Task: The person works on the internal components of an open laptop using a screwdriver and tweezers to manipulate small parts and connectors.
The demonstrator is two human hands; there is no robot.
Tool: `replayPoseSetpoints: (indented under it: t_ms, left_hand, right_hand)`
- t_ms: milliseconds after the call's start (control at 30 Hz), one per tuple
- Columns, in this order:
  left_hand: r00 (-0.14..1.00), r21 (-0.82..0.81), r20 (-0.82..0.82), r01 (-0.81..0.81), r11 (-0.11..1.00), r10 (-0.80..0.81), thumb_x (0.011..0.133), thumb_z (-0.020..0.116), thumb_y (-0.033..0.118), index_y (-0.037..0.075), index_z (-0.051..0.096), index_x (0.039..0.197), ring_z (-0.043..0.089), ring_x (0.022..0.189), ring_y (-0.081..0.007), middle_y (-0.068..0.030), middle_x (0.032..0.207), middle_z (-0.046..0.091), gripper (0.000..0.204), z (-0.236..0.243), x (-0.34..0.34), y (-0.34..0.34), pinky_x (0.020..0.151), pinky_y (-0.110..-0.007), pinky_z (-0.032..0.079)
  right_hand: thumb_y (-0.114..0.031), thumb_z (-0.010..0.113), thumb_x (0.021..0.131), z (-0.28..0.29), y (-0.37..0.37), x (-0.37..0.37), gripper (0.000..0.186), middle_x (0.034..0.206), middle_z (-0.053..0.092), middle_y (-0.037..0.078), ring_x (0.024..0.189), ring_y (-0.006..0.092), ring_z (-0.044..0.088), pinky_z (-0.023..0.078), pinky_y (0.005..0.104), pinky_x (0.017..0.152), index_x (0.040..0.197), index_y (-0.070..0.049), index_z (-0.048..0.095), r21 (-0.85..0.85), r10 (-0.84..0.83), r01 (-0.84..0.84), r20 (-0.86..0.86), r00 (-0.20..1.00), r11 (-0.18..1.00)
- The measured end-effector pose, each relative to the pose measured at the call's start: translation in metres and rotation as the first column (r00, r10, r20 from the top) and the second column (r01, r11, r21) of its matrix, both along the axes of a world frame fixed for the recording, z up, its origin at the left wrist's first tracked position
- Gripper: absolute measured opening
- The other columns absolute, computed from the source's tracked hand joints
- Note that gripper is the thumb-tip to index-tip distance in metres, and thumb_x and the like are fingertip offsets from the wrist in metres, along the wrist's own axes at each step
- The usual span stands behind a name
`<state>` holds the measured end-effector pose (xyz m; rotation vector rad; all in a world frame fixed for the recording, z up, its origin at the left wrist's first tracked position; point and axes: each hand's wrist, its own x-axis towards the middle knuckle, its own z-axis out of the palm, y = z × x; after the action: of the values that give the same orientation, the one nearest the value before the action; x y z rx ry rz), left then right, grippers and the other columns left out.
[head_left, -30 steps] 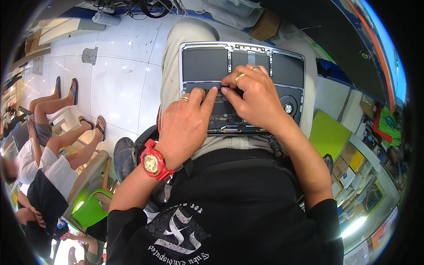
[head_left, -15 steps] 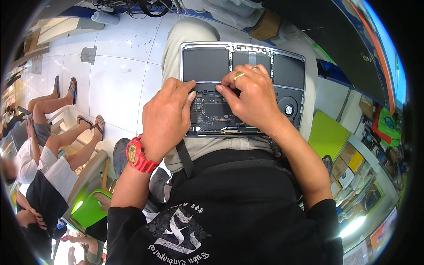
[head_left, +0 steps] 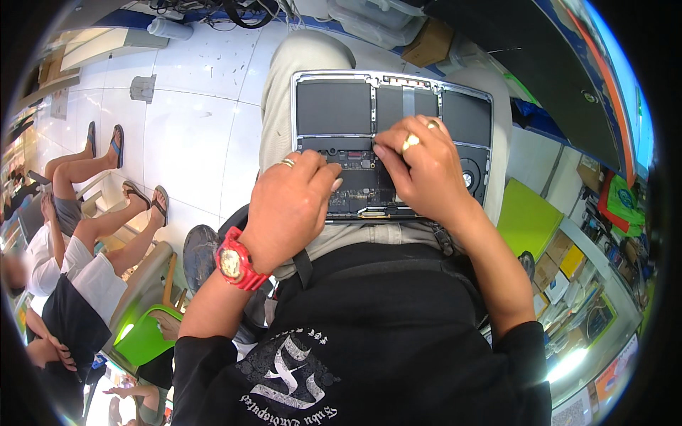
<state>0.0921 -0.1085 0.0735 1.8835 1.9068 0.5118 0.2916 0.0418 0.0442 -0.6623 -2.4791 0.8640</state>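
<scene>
Seated people occupy chairs at far left, well apart from the work. The left hand, with a red wristwatch, rests loosely curled on the near left edge of the opened silver laptop with its bottom cover off; it grasps nothing visible, apparently steadying the chassis. The laptop lies across the person's lap, likely to keep the board within reach. The right hand presses fingertips onto the dark circuit board; whether they pinch anything cannot be told.
</scene>
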Motion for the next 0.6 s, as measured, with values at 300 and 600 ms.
replayPoseSetpoints:
  t_ms: [300,600]
  left_hand:
    - [0.995,0.031,-0.093,0.038,0.999,-0.035,0.091,0.082,0.007,0.006,0.078,0.12,0.069,0.092,-0.0292,-0.0074,0.105,0.069,0.03,0.002,0.01,-0.001,0.077,-0.045,0.056]
    - [0.998,0.022,-0.059,0.007,1.0,-0.005,0.091,0.082,0.007,0.005,0.078,0.118,0.069,0.092,-0.0306,-0.0084,0.106,0.069,0.027,-0.001,0.005,0.002,0.079,-0.044,0.055]
  right_hand:
    - [-0.008,0.075,0.084,0.002,-0.025,0.004,0.023,0.092,0.064,0.009,0.094,0.0304,0.064,0.053,0.05,0.101,0.105,-0.001,0.081,0.14,0.143,-0.149,0.052,0.988,0.979]
    - [-0.008,0.077,0.088,-0.001,-0.029,0.002,0.025,0.095,0.065,0.009,0.096,0.0299,0.065,0.05,0.0548,0.11,0.111,0.0,0.082,0.088,0.085,-0.089,0.054,0.995,0.992]
